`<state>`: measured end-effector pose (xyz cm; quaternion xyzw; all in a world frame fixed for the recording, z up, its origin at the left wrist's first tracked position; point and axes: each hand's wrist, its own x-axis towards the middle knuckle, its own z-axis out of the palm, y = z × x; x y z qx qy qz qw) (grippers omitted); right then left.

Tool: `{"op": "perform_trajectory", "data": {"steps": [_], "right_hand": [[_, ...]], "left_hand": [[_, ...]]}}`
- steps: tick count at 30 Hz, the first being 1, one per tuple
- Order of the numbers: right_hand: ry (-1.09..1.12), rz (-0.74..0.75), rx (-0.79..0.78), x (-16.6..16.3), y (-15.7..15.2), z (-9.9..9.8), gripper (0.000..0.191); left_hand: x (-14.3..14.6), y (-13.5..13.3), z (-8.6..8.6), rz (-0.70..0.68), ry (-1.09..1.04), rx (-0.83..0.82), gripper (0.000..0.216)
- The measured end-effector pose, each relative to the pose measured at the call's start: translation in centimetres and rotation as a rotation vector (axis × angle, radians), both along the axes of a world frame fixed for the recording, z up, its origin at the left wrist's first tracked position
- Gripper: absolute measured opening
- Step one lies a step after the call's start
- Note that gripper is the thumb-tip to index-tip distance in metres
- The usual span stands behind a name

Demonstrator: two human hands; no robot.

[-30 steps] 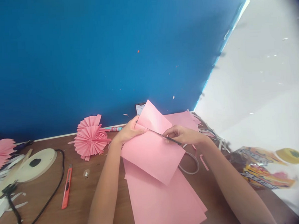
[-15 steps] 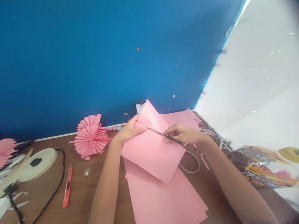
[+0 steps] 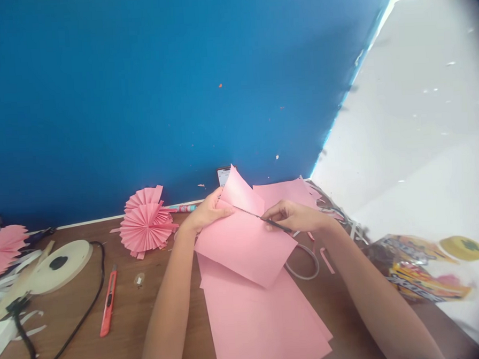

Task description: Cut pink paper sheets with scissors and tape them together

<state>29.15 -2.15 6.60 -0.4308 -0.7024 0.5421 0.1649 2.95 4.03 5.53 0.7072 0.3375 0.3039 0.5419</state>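
Note:
My left hand (image 3: 207, 210) grips the left edge of a pink paper sheet (image 3: 246, 243), thumb on top. The sheet is held tilted above more pink sheets (image 3: 263, 328) lying on the table. My right hand (image 3: 292, 217) is closed around the dark handle of a pair of scissors (image 3: 276, 224). Their blades lie across the sheet and point toward my left thumb. Beyond the blades, a pink flap (image 3: 242, 192) of paper stands up to a point. How far the cut runs I cannot tell.
Pleated pink paper fans (image 3: 148, 227) lie to the left, near a red box cutter (image 3: 108, 301) and a black cable (image 3: 81, 330). A phone (image 3: 224, 176) leans against the blue wall. At right are a tape ring (image 3: 304, 262) and yellow packets (image 3: 425, 282).
The scissor blades show more along the cutting line now, and the flap beyond them has narrowed and bent. Both hands stay in nearly the same place.

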Motion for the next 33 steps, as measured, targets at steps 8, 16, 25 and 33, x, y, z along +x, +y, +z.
{"op": "perform_trajectory", "data": {"steps": [8, 16, 25, 33], "right_hand": [[-0.012, -0.028, 0.017, -0.1, -0.1, 0.2, 0.049], [-0.009, -0.095, -0.017, 0.8, 0.0, 0.0, 0.049], [0.080, -0.028, -0.074, 0.9, -0.2, 0.7, 0.048], [0.090, 0.006, -0.132, 1.2, 0.0, 0.3, 0.046]], "left_hand": [[-0.1, -0.2, 0.1, -0.043, -0.052, -0.135, 0.079], [0.0, -0.2, 0.5, -0.041, -0.166, -0.073, 0.073], [0.0, 0.2, 0.2, 0.005, -0.101, 0.007, 0.059], [0.3, 0.1, 0.2, -0.011, -0.124, -0.037, 0.061]]}}
